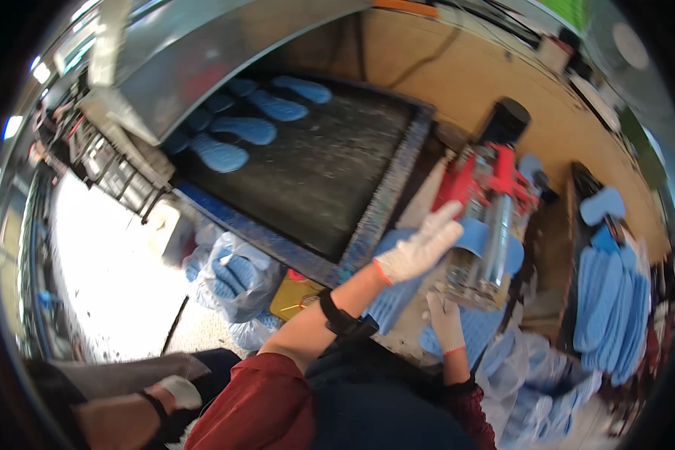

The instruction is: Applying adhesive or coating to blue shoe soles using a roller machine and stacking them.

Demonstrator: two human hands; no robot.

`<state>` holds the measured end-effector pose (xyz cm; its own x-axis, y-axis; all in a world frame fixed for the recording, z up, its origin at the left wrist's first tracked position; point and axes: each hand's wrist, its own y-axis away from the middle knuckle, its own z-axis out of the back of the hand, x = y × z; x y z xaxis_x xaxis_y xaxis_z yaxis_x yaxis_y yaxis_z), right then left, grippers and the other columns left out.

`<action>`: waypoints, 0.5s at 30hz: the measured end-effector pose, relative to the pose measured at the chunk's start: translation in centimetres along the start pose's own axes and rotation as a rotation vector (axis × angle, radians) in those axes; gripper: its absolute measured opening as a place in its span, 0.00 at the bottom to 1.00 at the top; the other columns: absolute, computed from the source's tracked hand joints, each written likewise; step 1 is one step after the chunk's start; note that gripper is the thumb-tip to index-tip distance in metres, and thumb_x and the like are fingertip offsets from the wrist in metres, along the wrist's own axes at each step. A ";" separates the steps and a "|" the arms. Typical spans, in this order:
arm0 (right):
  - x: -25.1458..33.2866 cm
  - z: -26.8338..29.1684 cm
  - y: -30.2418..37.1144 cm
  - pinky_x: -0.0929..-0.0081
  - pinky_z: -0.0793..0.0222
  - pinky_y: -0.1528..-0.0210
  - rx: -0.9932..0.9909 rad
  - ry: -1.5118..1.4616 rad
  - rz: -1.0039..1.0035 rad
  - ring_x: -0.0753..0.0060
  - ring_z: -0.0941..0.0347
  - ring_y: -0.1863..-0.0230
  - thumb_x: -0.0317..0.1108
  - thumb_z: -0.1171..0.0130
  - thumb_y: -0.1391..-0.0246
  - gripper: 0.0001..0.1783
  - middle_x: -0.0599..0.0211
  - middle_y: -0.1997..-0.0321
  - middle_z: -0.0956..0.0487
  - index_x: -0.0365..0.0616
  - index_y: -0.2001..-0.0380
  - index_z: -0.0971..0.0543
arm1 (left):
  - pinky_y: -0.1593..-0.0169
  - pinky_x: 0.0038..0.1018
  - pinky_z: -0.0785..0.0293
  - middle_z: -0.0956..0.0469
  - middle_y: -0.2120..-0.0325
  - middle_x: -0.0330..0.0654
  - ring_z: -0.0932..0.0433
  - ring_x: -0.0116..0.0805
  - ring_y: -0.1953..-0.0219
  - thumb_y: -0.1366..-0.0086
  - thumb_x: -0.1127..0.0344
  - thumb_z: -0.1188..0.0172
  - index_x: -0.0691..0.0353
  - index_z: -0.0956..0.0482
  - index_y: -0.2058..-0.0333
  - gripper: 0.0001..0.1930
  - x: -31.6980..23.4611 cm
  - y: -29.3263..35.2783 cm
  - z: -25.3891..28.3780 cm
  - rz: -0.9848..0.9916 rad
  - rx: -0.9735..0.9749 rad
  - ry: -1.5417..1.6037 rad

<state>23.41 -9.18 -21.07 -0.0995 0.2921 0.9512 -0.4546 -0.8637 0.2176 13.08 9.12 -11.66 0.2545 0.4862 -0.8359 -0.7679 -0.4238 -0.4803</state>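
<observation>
My left hand (424, 246), in a white knit glove, is stretched out with its fingers extended beside a red roller machine (495, 184). A blue insole (470, 237) lies against the machine's shiny metal roller (496, 244), just right of the left fingertips. My right hand (446, 321), also gloved, is at the machine's near end, fingers pointing up toward it, with nothing visibly held. Under and beside that hand lie blue insole pieces (472, 330). More blue insoles (401, 296) sit in a stack below my left wrist.
A dark conveyor belt (330, 176) carries several blue insoles (244, 130) out from under a metal hood (202, 60). Plastic bags of insoles (236, 274) stand below it. Stacked insoles (611, 307) lie at the right. Another person's gloved hand (180, 391) shows at lower left.
</observation>
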 end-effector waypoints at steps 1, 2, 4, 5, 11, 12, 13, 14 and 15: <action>-0.1 -0.9 -0.3 0.69 0.30 0.55 -0.074 0.048 0.092 0.67 0.25 0.60 0.37 0.44 0.39 0.19 0.55 0.59 0.21 0.30 0.53 0.24 | 0.30 0.42 0.52 0.51 0.31 0.58 0.49 0.56 0.30 0.26 0.66 0.57 0.51 0.45 0.32 0.25 -0.6 0.6 0.1 0.049 0.002 0.050; 0.0 -1.6 -0.9 0.63 0.36 0.41 -0.021 0.145 -0.037 0.57 0.28 0.46 0.39 0.45 0.39 0.27 0.45 0.45 0.26 0.30 0.42 0.32 | 0.29 0.41 0.54 0.51 0.31 0.56 0.51 0.57 0.30 0.24 0.62 0.60 0.51 0.47 0.31 0.24 0.5 1.4 0.1 0.071 0.000 0.121; -2.2 -2.2 -1.4 0.63 0.40 0.37 -0.115 0.318 0.123 0.55 0.32 0.41 0.40 0.45 0.39 0.32 0.44 0.41 0.30 0.31 0.39 0.37 | 0.29 0.32 0.55 0.47 0.31 0.50 0.51 0.43 0.29 0.24 0.49 0.63 0.62 0.48 0.32 0.30 -1.8 1.3 0.4 0.249 0.028 0.253; -1.4 -3.2 -1.8 0.63 0.45 0.32 -0.223 0.478 0.279 0.53 0.36 0.35 0.41 0.45 0.40 0.36 0.42 0.36 0.34 0.32 0.35 0.43 | 0.29 0.28 0.55 0.44 0.32 0.47 0.50 0.35 0.29 0.25 0.44 0.63 0.67 0.47 0.32 0.35 -2.8 1.5 0.8 0.375 0.011 0.336; 1.2 -3.4 -2.0 0.65 0.54 0.28 0.160 0.568 0.161 0.56 0.44 0.29 0.40 0.47 0.38 0.37 0.47 0.31 0.39 0.34 0.32 0.46 | 0.30 0.28 0.54 0.43 0.32 0.47 0.48 0.36 0.29 0.27 0.41 0.63 0.65 0.46 0.32 0.37 -3.9 5.7 1.6 0.519 0.052 0.509; 1.1 -3.0 -2.0 0.66 0.54 0.27 0.203 0.617 0.124 0.57 0.44 0.29 0.40 0.47 0.38 0.36 0.49 0.31 0.38 0.35 0.32 0.45 | 0.30 0.28 0.52 0.41 0.33 0.46 0.45 0.36 0.31 0.27 0.41 0.61 0.66 0.44 0.33 0.36 -4.3 6.3 1.9 0.576 0.051 0.571; 0.9 -2.7 -2.0 0.67 0.54 0.27 0.246 0.665 0.085 0.58 0.45 0.29 0.39 0.48 0.38 0.36 0.51 0.31 0.38 0.35 0.32 0.45 | 0.30 0.28 0.52 0.41 0.33 0.46 0.45 0.36 0.31 0.27 0.41 0.61 0.66 0.44 0.33 0.36 -4.9 6.8 2.2 0.574 0.049 0.574; -0.4 -2.2 -2.3 0.67 0.54 0.27 0.240 0.668 0.086 0.58 0.45 0.29 0.39 0.48 0.38 0.36 0.51 0.31 0.38 0.35 0.32 0.45 | 0.31 0.28 0.50 0.39 0.34 0.45 0.42 0.35 0.33 0.27 0.42 0.60 0.66 0.43 0.33 0.36 -6.6 7.0 2.7 0.765 0.016 0.791; -2.4 -2.0 -3.0 0.65 0.51 0.29 0.222 -0.143 -0.078 0.55 0.42 0.31 0.38 0.46 0.39 0.35 0.47 0.32 0.38 0.34 0.34 0.44 | 0.32 0.27 0.47 0.38 0.35 0.44 0.39 0.34 0.35 0.27 0.42 0.58 0.66 0.42 0.34 0.35 -7.6 7.3 3.1 0.956 -0.017 1.007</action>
<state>23.26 -6.45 -24.44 0.0616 0.3143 0.9473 -0.2492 -0.9142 0.3195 3.71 4.64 -8.00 -0.0450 -0.7460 -0.6644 -0.8775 -0.2884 0.3833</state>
